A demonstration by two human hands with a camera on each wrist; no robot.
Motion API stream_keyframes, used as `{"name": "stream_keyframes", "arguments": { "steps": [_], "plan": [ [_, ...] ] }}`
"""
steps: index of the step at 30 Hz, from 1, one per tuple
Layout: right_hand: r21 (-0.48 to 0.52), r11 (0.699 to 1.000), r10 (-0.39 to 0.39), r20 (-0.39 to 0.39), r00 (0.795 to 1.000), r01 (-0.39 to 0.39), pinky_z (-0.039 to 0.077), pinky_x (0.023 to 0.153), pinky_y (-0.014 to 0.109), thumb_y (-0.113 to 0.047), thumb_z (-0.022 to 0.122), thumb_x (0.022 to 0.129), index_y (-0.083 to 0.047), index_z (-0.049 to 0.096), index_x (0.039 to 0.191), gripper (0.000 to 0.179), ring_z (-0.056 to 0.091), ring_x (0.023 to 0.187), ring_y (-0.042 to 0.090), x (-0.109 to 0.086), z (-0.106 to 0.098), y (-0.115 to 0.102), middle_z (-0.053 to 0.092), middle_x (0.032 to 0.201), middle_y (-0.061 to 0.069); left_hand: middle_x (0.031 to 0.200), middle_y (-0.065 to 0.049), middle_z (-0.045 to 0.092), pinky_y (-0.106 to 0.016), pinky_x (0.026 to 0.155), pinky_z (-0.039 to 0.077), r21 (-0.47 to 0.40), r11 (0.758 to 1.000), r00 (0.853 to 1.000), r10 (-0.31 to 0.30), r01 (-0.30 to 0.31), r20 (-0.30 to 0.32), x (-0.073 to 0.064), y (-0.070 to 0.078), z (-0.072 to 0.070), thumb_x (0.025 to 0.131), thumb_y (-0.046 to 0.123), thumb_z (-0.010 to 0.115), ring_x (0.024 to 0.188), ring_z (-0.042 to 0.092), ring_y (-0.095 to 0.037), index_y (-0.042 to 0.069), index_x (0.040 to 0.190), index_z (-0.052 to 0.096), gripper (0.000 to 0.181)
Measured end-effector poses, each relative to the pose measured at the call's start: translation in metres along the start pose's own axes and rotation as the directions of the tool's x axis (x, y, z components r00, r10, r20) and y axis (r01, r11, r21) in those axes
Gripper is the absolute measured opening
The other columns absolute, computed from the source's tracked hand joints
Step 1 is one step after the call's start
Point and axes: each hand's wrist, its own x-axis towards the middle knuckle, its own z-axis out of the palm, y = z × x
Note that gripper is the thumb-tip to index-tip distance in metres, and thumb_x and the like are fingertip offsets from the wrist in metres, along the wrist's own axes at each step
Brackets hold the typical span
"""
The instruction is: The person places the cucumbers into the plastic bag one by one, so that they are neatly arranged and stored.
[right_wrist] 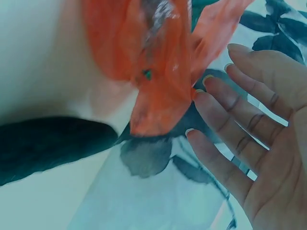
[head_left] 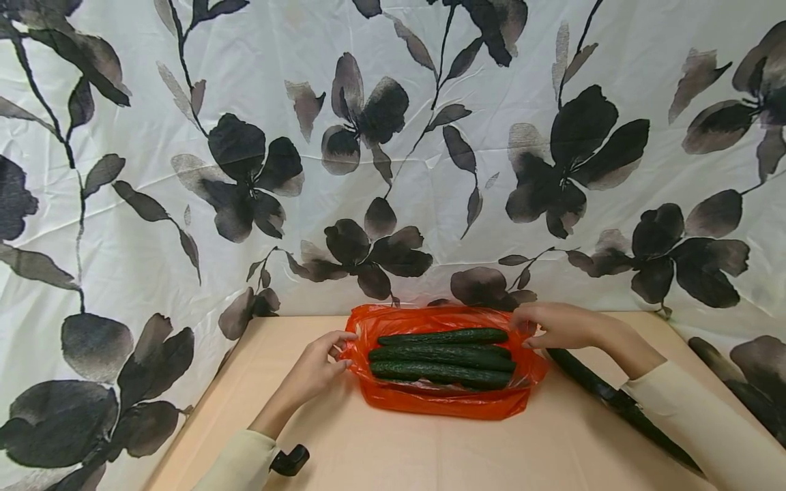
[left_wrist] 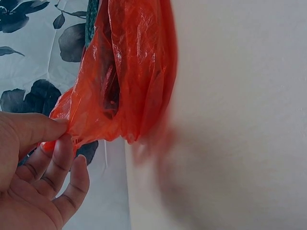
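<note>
A red plastic bag (head_left: 442, 407) lies open on the table with three dark green cucumbers (head_left: 442, 354) side by side in it. At the bag's left edge my left hand (head_left: 319, 361) pinches the thin plastic between thumb and fingers; the left wrist view shows this pinch on the bag (left_wrist: 144, 72) closely. My right hand (head_left: 555, 327) is at the bag's right edge. Its fingers (right_wrist: 225, 120) are extended and loosely spread in the right wrist view, fingertips touching or very near the plastic. Another cucumber (head_left: 577, 372) lies outside the bag, partly hidden under the right forearm.
The light tan table (head_left: 393, 457) carries the bag and the loose cucumber. Behind it hangs a white cloth (head_left: 479, 273) with dark floral print. A black wrist device (head_left: 290, 460) shows beside the left sleeve.
</note>
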Motion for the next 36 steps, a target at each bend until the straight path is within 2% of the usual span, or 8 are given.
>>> {"name": "stream_keyframes", "arguments": {
  "steps": [7, 14, 19, 26, 36],
  "plan": [
    [0.054, 0.999, 0.004, -0.03, 1.0, -0.002, 0.056, 0.077, 0.039, -0.012, 0.072, 0.092, -0.013, 0.067, 0.11, 0.019, 0.064, 0.087, 0.008, -0.021, 0.004, 0.015, 0.064, 0.102, -0.002, 0.097, -0.004, 0.065, -0.03, 0.071, 0.053, -0.004, 1.0, 1.0, -0.006, 0.006, 0.002, -0.001, -0.001, 0.0, 0.084, -0.008, 0.073, 0.083, 0.06, -0.018, 0.005, 0.128, 0.065, 0.046],
    [0.09, 0.995, 0.055, -0.019, 0.998, -0.053, 0.055, 0.079, 0.038, -0.02, 0.074, 0.092, -0.014, 0.065, 0.112, 0.022, 0.063, 0.089, 0.006, -0.036, 0.006, 0.021, 0.062, 0.104, -0.004, 0.097, -0.004, 0.065, -0.027, 0.071, 0.053, -0.01, 1.0, 1.0, -0.002, 0.002, 0.004, -0.003, -0.001, -0.001, 0.084, -0.008, 0.074, 0.083, 0.061, -0.018, 0.004, 0.128, 0.065, 0.046],
    [0.102, 0.993, 0.057, -0.023, 0.998, -0.055, 0.055, 0.079, 0.037, -0.019, 0.075, 0.091, -0.014, 0.064, 0.11, 0.022, 0.063, 0.088, 0.006, -0.048, 0.01, 0.023, 0.061, 0.103, -0.005, 0.097, -0.004, 0.066, -0.024, 0.07, 0.052, -0.016, 1.0, 1.0, 0.003, -0.003, 0.003, -0.004, -0.003, -0.001, 0.084, -0.008, 0.074, 0.083, 0.061, -0.019, 0.004, 0.128, 0.065, 0.046],
    [0.103, 0.991, 0.088, -0.036, 0.995, -0.084, 0.057, 0.08, 0.038, -0.019, 0.075, 0.091, -0.009, 0.063, 0.117, 0.031, 0.066, 0.092, 0.018, -0.06, 0.015, 0.026, 0.063, 0.108, 0.003, 0.097, -0.004, 0.065, -0.028, 0.071, 0.053, -0.02, 1.0, 1.0, 0.009, -0.009, 0.007, -0.005, -0.003, -0.001, 0.084, -0.008, 0.074, 0.083, 0.061, -0.019, 0.004, 0.128, 0.065, 0.046],
    [0.089, 0.992, 0.097, -0.063, 0.993, -0.091, 0.054, 0.076, 0.034, -0.014, 0.078, 0.087, -0.006, 0.06, 0.125, 0.043, 0.064, 0.089, 0.013, -0.077, 0.032, 0.027, 0.062, 0.109, 0.002, 0.098, -0.005, 0.066, -0.031, 0.072, 0.054, -0.022, 1.0, 1.0, 0.013, -0.013, 0.018, -0.004, -0.001, -0.002, 0.084, -0.008, 0.073, 0.083, 0.062, -0.019, 0.003, 0.129, 0.065, 0.047]
  ]
}}
